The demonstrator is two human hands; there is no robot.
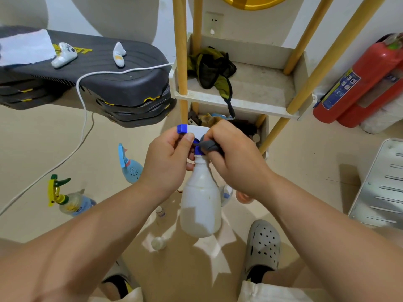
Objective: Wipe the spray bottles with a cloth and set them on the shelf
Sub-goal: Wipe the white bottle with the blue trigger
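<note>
Head view. The white spray bottle (200,205) hangs upright in the air above the floor (43,138), directly in front of the shelf (261,88) and between the person's feet in grey clogs (263,245). The left hand (168,162) is curled round the bottle's blue-and-white spray head. The right hand (235,162) pinches a grey cloth (209,146) against the blue collar at the neck.

The floor is beige and smooth. Two more spray bottles rest on it to the left: a light blue bottle (130,168) and, further left, a clear bottle with a yellow-green trigger (69,201). A white cable (82,118) runs across the floor up to a stack of dark platforms (109,68), which carries two white controllers (64,54).

The shelf is a white tray unit on wooden poles; its middle tray holds a crumpled green-black fabric (211,66). A wall socket (214,21) sits behind it. Two red fire extinguishers (357,83) lean at the right, near a slotted metal panel (379,188).
</note>
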